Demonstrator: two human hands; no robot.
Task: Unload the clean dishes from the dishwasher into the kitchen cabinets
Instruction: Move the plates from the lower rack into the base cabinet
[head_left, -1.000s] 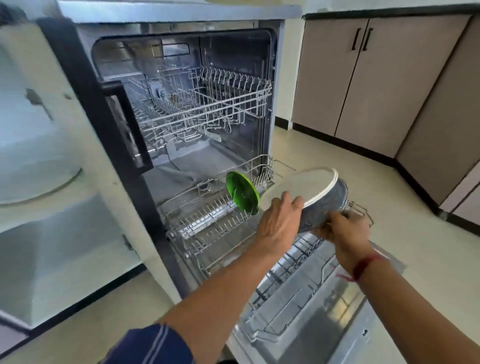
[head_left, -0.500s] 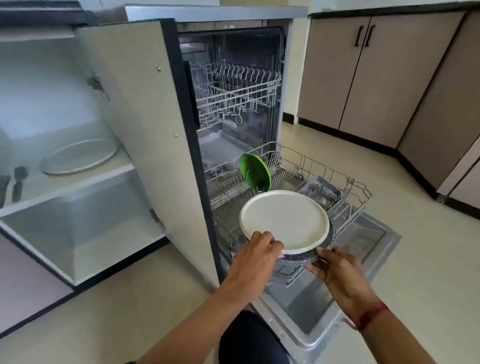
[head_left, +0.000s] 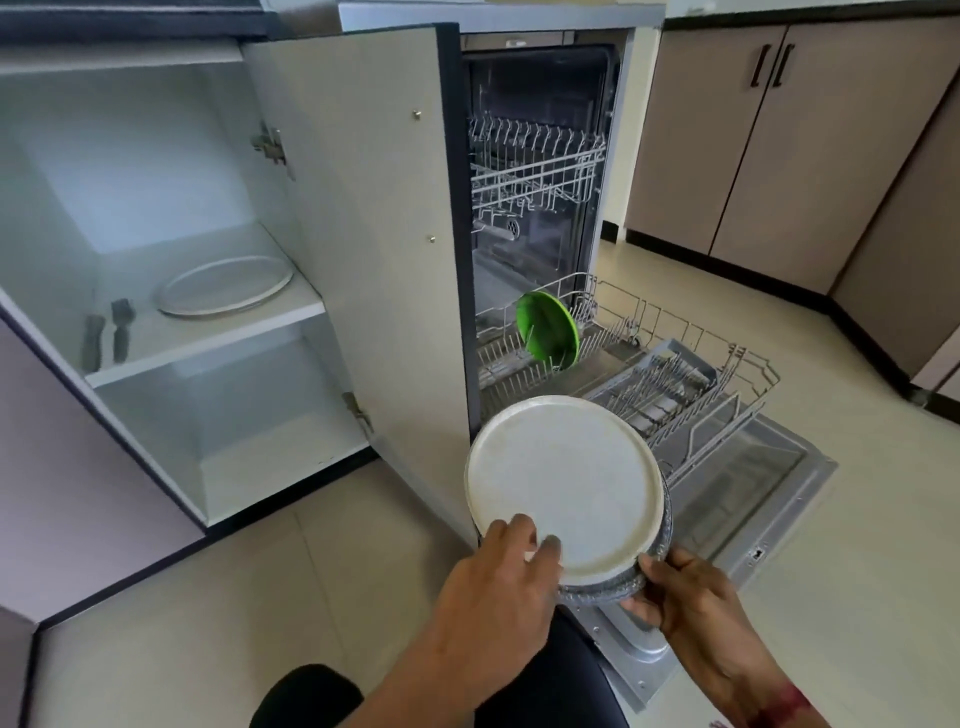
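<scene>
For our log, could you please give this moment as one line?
left hand, right hand: holding white plate; green plate: lower rack; cabinet: open

white plate (head_left: 566, 483), grey underside, face-up near-level; green plate (head_left: 548, 328) upright in pulled-out rack (head_left: 748, 366) at its 12 o'clock; third plate (head_left: 226, 286) flat on cabinet shelf (head_left: 218, 340) at 10 o'clock.

Three round dishes showed — one white plate (head_left: 563, 483) gripped by two hands, the left hand (head_left: 498, 587) and the right hand (head_left: 691, 597), one green plate (head_left: 548, 330) standing in the lower rack (head_left: 727, 374), one pale plate (head_left: 226, 286) on the cabinet shelf (head_left: 208, 338). Two dark-handled utensils (head_left: 120, 332) lay on that shelf. The dishwasher (head_left: 753, 483) held two wire racks — the upper rack (head_left: 537, 171) being the second. Two black handles (head_left: 771, 65) sat on the closed doors (head_left: 717, 145).
</scene>
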